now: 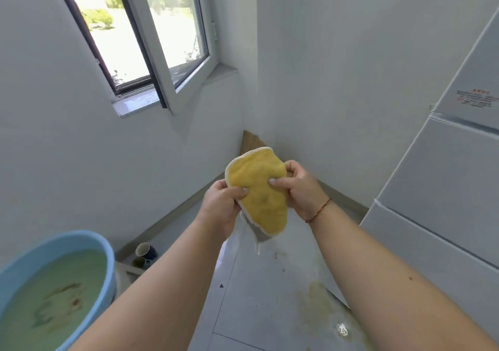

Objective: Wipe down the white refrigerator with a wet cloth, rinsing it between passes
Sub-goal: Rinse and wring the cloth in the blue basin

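Item: yellow cloth (259, 191), white-edged, wet and dripping; held up in mid-air left of the white refrigerator (442, 188), apart from it.
Left hand (224, 207): grip closed, pinching the cloth's left edge.
Right hand (299, 188): grip closed, thumb pressed on the cloth's face.
Blue basin (81, 245): murky greenish water, well left of the refrigerator.
Floor (270, 296): yellowish stain beside the refrigerator's base.
Risks, as judged: water dripping from the cloth wets the floor, making it slippery; rinsing in dirty basin water may smear grime back onto the refrigerator.
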A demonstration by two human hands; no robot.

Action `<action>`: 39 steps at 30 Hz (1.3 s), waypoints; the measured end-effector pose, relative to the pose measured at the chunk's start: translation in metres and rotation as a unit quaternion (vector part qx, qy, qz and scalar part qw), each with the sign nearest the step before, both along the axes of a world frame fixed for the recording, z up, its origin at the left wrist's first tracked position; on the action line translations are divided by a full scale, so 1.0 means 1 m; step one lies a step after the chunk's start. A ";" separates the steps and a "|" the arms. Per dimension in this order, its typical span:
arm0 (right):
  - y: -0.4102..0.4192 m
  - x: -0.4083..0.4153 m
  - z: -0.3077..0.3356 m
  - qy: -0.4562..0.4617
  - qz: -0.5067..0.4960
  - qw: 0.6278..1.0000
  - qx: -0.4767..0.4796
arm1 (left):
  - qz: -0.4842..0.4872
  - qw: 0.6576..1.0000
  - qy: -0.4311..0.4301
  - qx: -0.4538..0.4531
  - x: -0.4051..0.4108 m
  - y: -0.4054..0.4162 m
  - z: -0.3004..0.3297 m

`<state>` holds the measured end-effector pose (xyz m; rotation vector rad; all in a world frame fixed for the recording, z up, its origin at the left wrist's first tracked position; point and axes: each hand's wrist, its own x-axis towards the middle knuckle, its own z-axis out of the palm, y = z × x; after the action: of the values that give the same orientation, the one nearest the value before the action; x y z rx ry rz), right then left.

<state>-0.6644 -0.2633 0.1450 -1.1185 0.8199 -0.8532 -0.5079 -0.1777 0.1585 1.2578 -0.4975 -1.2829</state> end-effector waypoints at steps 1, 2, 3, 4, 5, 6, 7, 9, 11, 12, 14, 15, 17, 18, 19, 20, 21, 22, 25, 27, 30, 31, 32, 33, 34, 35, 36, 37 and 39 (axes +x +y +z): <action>0.003 0.012 0.001 -0.003 0.017 1.000 -0.018 | 0.018 1.000 0.021 -0.002 0.011 0.008 0.000; 0.006 0.023 0.001 0.000 0.035 0.999 -0.039 | 0.028 0.998 0.052 -0.001 0.021 0.016 0.001; 0.011 0.036 0.003 0.007 0.056 0.997 -0.054 | 0.033 0.996 0.088 0.002 0.033 0.025 0.002; 0.014 0.049 0.005 0.016 0.077 0.994 -0.069 | 0.029 0.992 0.121 0.006 0.044 0.034 0.004; 0.019 0.062 0.007 0.025 0.099 0.992 -0.079 | 0.017 0.991 0.134 0.015 0.054 0.041 0.005; 0.023 0.077 0.009 0.034 0.128 0.987 -0.088 | 0.006 0.991 0.129 0.025 0.066 0.050 0.005; 0.027 0.094 0.011 0.044 0.161 0.982 -0.092 | -0.001 0.993 0.109 0.037 0.078 0.058 0.004; 0.034 0.120 0.012 0.062 0.214 0.971 -0.090 | 0.005 0.996 0.067 0.059 0.101 0.071 -0.002; 0.043 0.151 0.005 0.066 0.259 0.962 -0.050 | 0.034 0.997 0.045 0.053 0.132 0.085 -0.008; 0.045 0.159 -0.002 0.071 0.276 0.958 -0.023 | 0.047 0.997 0.044 0.049 0.141 0.089 -0.007; 0.055 0.189 -0.022 0.092 0.337 0.937 0.014 | 0.083 0.994 0.061 0.044 0.170 0.102 -0.009; 0.063 0.213 -0.034 0.106 0.381 0.918 0.029 | 0.107 0.991 0.070 0.043 0.191 0.113 -0.010; 0.078 0.244 -0.059 0.163 0.463 0.871 0.024 | 0.152 0.982 0.102 0.044 0.223 0.131 -0.009; 0.085 0.253 -0.069 0.211 0.481 0.851 0.015 | 0.172 0.976 0.124 0.040 0.235 0.139 -0.009; 0.095 0.278 -0.082 0.249 0.491 0.835 0.002 | 0.198 0.969 0.141 0.034 0.262 0.153 -0.011; 0.100 0.294 -0.093 0.273 0.487 0.830 0.006 | 0.216 0.963 0.159 0.027 0.284 0.165 -0.013; 0.107 0.316 -0.105 0.283 0.476 0.832 0.009 | 0.243 0.954 0.171 0.024 0.310 0.180 -0.016; 0.111 0.329 -0.113 0.288 0.458 0.840 0.023 | 0.268 0.947 0.175 0.024 0.329 0.191 -0.018; 0.127 0.376 -0.134 0.243 0.410 0.873 0.100 | 0.348 0.922 0.161 0.044 0.388 0.229 -0.036; 0.137 0.409 -0.143 0.199 0.382 0.889 0.158 | 0.386 0.913 0.108 0.070 0.422 0.254 -0.055; 0.151 0.451 -0.152 0.230 0.344 0.895 0.168 | 0.408 0.906 0.027 0.107 0.453 0.283 -0.088; 0.155 0.460 -0.155 0.253 0.336 0.894 0.157 | 0.411 0.903 0.006 0.125 0.459 0.290 -0.097; 0.161 0.475 -0.161 0.279 0.335 0.889 0.139 | 0.414 0.898 -0.013 0.147 0.468 0.298 -0.110; 0.165 0.486 -0.165 0.303 0.334 0.885 0.113 | 0.413 0.894 -0.035 0.171 0.475 0.304 -0.120; 0.169 0.497 -0.170 0.327 0.338 0.879 0.076 | 0.410 0.889 -0.059 0.195 0.481 0.308 -0.131; 0.173 0.507 -0.172 0.349 0.347 0.870 0.031 | 0.406 0.884 -0.079 0.220 0.486 0.311 -0.141; 0.176 0.515 -0.174 0.368 0.360 0.857 -0.018 | 0.402 0.878 -0.098 0.241 0.489 0.314 -0.149; 0.178 0.524 -0.178 0.384 0.376 0.841 -0.064 | 0.400 0.874 -0.111 0.254 0.492 0.316 -0.158; 0.180 0.545 -0.188 0.426 0.403 0.797 -0.147 | 0.394 0.871 -0.121 0.269 0.500 0.319 -0.178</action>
<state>-0.1198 -0.0838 -0.0427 -1.9804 0.8007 0.3219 -0.0077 0.1412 -0.0191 1.8419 0.2439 -0.5611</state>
